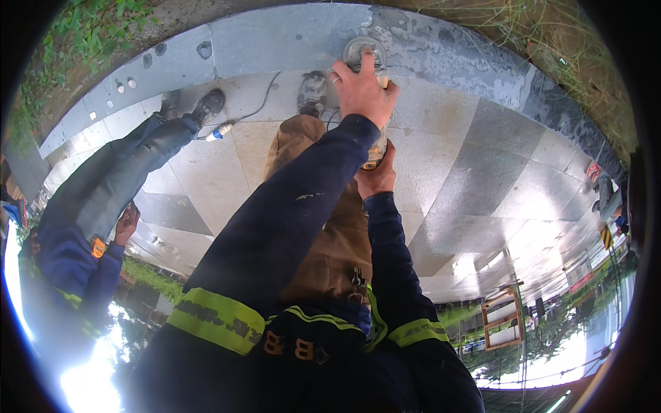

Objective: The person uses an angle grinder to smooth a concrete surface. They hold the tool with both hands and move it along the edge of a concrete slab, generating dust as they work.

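Observation:
My left hand (361, 93), a ring on one finger, is closed over the head of a power tool with a round guard (354, 45), which looks like an angle grinder. The guard sits on the grey stone edging (282, 41) at the top. My right hand (375, 173) grips the tool's yellowish body (376, 146) lower down, partly hidden by my left wrist. My shoe (312, 93) is left of the tool on the paving (441, 103). A dark cord (261, 103) runs to a blue-and-white connector (219, 131) farther left.
Another person (89, 220) in dark workwear is at the left, shoes near the edging. More people (606, 193) are at the far right. Planting (82, 48) borders the stone. A wooden frame (499, 316) and a striped yellow-black marker (606, 237) stand farther off.

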Action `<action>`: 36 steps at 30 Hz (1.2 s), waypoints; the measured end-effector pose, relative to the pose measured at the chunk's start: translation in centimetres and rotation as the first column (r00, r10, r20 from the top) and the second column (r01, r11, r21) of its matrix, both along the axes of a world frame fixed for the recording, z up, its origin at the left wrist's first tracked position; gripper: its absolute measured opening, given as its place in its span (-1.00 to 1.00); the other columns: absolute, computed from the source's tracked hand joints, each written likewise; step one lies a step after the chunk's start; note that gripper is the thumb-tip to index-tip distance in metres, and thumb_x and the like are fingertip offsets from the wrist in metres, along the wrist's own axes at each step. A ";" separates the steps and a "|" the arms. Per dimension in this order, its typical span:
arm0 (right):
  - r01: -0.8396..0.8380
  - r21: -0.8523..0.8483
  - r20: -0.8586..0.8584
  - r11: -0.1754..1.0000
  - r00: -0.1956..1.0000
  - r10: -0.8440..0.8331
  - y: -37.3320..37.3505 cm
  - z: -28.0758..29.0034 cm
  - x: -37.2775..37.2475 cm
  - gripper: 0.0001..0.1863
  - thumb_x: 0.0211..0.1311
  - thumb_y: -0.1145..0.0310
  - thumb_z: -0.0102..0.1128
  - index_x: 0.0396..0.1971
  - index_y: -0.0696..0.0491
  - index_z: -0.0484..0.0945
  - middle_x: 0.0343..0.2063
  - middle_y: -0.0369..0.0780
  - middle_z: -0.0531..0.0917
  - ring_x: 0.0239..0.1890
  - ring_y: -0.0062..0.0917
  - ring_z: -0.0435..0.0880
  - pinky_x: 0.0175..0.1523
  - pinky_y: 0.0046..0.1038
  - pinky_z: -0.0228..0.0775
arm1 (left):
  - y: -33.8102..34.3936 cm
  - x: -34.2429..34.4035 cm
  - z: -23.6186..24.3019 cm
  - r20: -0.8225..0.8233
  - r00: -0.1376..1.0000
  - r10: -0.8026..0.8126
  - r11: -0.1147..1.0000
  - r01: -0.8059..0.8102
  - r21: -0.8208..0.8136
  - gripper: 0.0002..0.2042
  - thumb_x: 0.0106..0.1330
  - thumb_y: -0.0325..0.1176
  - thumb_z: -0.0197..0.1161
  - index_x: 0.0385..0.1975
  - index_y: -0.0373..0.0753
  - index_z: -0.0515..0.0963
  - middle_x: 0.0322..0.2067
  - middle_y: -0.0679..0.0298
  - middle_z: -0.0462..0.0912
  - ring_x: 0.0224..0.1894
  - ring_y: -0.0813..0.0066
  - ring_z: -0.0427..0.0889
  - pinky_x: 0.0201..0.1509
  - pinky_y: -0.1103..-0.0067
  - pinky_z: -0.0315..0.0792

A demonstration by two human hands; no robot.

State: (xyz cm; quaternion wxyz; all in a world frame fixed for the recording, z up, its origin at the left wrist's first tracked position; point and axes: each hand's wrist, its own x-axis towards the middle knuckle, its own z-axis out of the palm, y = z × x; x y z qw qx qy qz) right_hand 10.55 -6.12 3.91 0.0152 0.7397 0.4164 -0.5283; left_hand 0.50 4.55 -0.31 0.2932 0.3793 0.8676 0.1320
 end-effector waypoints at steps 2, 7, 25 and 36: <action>-0.010 0.034 -0.017 0.999 1.000 0.011 0.1 -0.2 -0.2 -0.10 -0.12 0.40 0.36 0.30 -0.08 0.10 -0.12 0.05 0.66 -0.04 -0.01 0.65 0.04 -0.18 0.51 | 0.1 -0.2 0.0 -0.056 0.998 -0.025 0.996 0.029 0.086 -0.28 0.02 -0.16 0.41 0.24 -0.14 0.30 -0.12 -0.20 0.20 -0.06 -0.29 0.27 0.08 0.05 0.29; 0.039 0.051 -0.037 0.998 0.999 -0.037 0.6 -0.6 0.0 -0.10 -0.12 0.35 0.41 0.28 -0.06 0.12 -0.12 0.04 0.66 -0.04 -0.03 0.65 0.04 -0.20 0.51 | 0.9 0.1 -0.3 -0.094 0.994 -0.062 0.993 0.071 0.097 -0.26 0.02 -0.16 0.42 0.25 -0.14 0.28 -0.11 -0.19 0.18 -0.06 -0.30 0.27 0.07 0.07 0.32; 0.015 0.014 -0.031 1.000 0.999 -0.014 -0.2 -0.4 -0.3 -0.09 -0.12 0.37 0.38 0.30 -0.07 0.10 -0.13 0.04 0.67 -0.03 -0.03 0.65 0.05 -0.21 0.52 | 0.1 -0.2 0.1 -0.078 0.996 -0.046 0.992 0.055 0.116 -0.26 0.01 -0.16 0.40 0.25 -0.11 0.28 -0.11 -0.19 0.19 -0.09 -0.32 0.27 0.04 0.08 0.34; 0.016 -0.005 -0.066 1.000 0.998 -0.016 -0.2 -0.1 -1.3 -0.08 -0.11 0.39 0.37 0.32 -0.06 0.10 -0.04 0.05 0.61 0.03 -0.01 0.60 0.09 -0.18 0.48 | -0.7 -1.4 -0.1 -0.096 0.995 -0.004 0.996 0.013 0.090 -0.28 -0.02 -0.16 0.43 0.22 -0.10 0.32 -0.11 -0.16 0.21 -0.07 -0.28 0.29 0.04 0.08 0.33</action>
